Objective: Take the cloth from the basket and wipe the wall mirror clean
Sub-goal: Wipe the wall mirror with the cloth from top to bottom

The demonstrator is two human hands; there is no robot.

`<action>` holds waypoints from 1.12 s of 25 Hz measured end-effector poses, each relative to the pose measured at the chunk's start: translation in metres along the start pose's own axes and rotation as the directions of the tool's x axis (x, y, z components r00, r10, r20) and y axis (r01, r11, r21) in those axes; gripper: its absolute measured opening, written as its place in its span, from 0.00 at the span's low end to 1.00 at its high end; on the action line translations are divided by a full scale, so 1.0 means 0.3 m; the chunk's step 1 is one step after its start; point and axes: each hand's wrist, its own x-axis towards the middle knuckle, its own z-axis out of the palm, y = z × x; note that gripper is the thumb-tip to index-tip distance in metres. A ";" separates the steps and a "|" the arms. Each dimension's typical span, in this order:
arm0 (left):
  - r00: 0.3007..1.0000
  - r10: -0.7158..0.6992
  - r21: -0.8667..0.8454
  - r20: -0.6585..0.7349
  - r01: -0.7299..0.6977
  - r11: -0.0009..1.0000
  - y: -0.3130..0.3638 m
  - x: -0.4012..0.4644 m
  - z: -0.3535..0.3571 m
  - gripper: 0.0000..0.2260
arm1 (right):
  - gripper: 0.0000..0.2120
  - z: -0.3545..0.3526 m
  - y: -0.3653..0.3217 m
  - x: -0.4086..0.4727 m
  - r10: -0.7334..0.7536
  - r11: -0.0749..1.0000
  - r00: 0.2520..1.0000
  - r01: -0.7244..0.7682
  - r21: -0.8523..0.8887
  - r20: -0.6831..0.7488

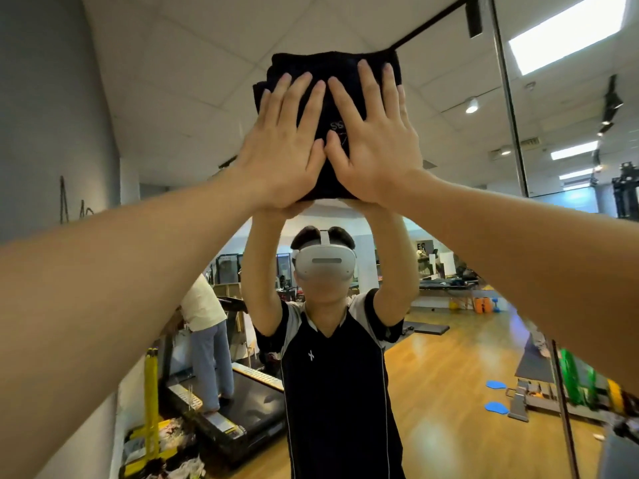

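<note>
1. Both hands, left hand (280,150) and right hand (375,146), press flat with straight fingers on a folded black cloth (326,74).
2. Cloth lies under both palms against the wall mirror (449,357), held overhead.

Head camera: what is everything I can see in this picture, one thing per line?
cloth: one, black, folded, pressed flat high on the mirror under both hands
mirror: one, wall-mounted, fills most of the view, reflects the room and the person
wall: one, grey, left of the mirror
treadmill: one, black, in the reflection, lower left, a second person standing on it
floor: wood, tan, in the reflection
blue pads: two, on the floor at right, in the reflection
ceiling lights: several, white, upper right
left hand: one, fingers straight, flat on the cloth
right hand: one, fingers straight, flat on the cloth beside the left hand
</note>
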 end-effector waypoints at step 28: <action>0.996 -0.065 -0.021 -0.069 0.064 0.998 0.541 -0.089 0.124 0.33 | 0.33 -0.092 0.393 -0.343 -0.116 0.992 0.993 0.116 0.056 0.000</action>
